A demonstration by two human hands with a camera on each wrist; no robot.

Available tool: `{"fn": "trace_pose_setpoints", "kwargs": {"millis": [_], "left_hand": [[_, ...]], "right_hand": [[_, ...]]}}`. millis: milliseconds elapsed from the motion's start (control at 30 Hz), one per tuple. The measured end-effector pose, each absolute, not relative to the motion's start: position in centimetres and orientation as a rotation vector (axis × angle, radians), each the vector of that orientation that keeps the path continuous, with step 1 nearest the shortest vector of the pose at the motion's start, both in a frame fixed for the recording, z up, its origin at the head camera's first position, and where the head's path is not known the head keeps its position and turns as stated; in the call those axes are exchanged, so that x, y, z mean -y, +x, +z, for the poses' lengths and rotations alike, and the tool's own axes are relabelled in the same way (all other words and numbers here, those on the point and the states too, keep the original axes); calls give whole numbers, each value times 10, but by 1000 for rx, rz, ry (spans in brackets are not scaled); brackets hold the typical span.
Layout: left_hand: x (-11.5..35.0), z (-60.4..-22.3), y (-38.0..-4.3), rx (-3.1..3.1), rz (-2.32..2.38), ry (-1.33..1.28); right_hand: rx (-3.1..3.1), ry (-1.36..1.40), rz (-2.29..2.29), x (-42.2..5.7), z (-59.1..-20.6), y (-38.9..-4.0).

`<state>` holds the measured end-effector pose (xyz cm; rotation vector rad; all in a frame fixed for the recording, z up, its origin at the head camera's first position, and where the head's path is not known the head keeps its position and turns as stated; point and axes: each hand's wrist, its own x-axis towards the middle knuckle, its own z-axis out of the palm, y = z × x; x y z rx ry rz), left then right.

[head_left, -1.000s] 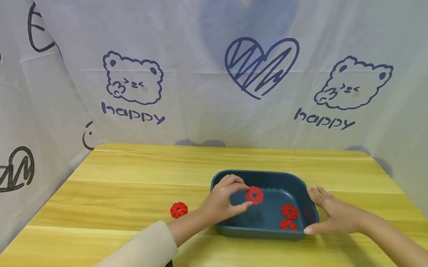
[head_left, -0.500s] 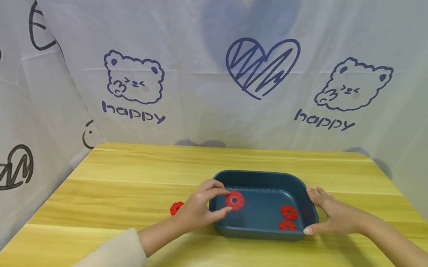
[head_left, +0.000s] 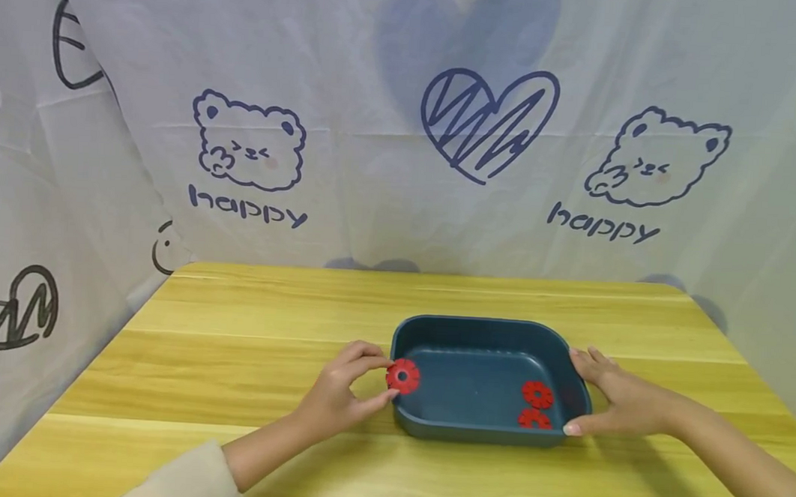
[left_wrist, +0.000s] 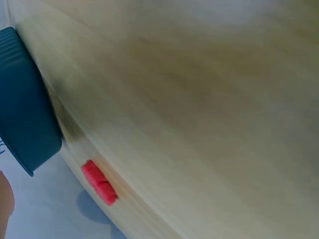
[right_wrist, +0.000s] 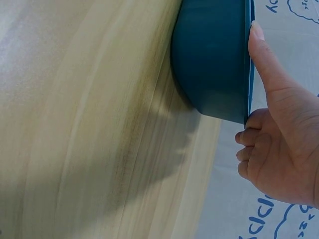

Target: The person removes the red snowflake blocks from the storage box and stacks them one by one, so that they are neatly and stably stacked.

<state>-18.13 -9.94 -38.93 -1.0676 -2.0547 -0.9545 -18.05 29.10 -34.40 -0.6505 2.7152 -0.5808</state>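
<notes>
Between thumb and index finger, my left hand (head_left: 339,392) pinches a red notched disc (head_left: 403,377) over the left rim of a dark blue plastic bin (head_left: 476,434). My right hand (head_left: 622,403) grips the bin's right end, thumb at the near corner and fingers farther back; the right wrist view shows that thumb (right_wrist: 266,59) along the rim. Inside the bin at the right lie a red notched disc (head_left: 537,395) and, nearer the front wall, a partly hidden second one (head_left: 535,418). Another red piece (left_wrist: 99,182) lies on the table in the left wrist view, hidden by my left hand in the head view.
The bin stands on a yellow wood-grain table (head_left: 232,315). Behind the table hangs a pale curtain (head_left: 360,201) printed with bears, hearts and the word happy.
My left hand has moved left with the red disc, from over the bin's inside to its left rim. It now covers the disc on the table. My right hand stays at the bin.
</notes>
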Motion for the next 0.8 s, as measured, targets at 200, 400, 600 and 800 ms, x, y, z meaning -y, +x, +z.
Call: {"fn": "trace_pose_setpoints", "kwargs": {"millis": [200,400,600,800], "left_hand": [[116,-392,-179,2091,-938,-1008],[134,-396,-179,2111,-923,-955],[152,-404,-178,2164,-915,-874],[165,-411,-175,2245,-898,-758]], "right_hand": [[-2711,-641,-581,-290,-344,-180],[-2707,-644,-582,-289,-344,-181],[-2709,-648,-575,-288,-343,-182],[-2704,-644,-572,-289,-341,-181]]}}
